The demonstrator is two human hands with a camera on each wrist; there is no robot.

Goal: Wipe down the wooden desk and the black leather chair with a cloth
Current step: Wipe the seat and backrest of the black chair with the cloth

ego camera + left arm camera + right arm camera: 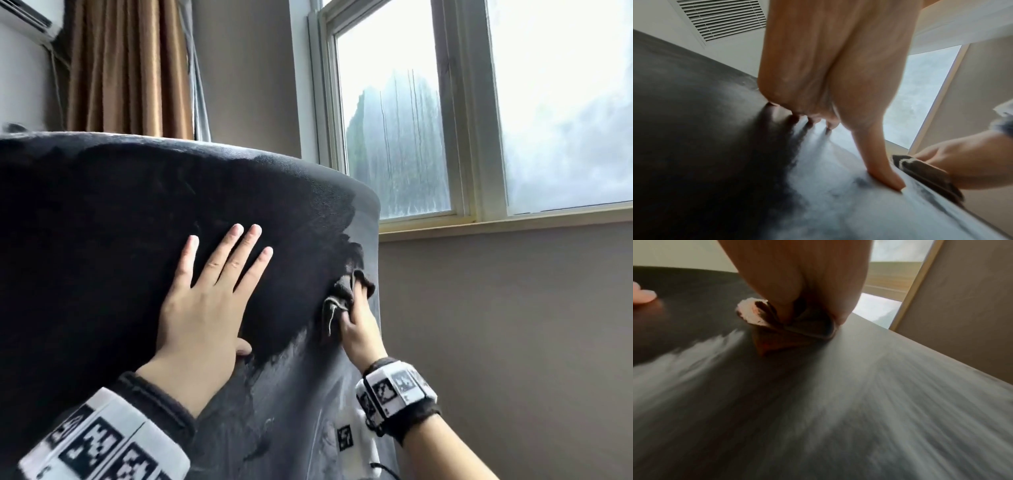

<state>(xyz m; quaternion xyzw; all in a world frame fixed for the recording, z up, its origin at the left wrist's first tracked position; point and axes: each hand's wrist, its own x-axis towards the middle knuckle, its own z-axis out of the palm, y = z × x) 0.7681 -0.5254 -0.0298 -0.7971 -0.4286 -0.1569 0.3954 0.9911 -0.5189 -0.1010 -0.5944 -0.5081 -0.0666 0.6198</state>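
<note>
The back of the black leather chair (102,222) fills the left and middle of the head view, dark where wiped and grey with dust lower right. My left hand (212,287) lies flat on the chair back (694,146), fingers straight and spread. My right hand (358,318) grips a bunched dark brown cloth (342,294) and presses it against the chair's right edge. In the right wrist view the cloth (777,331) is folded under my fingers on the leather (859,402). In the left wrist view the cloth (927,175) shows at the right. The wooden desk is out of sight.
A window (479,109) with a pale sill (513,224) stands right of the chair above a beige wall (513,342). A brown curtain (130,65) hangs behind the chair. An air conditioner (27,17) sits at top left.
</note>
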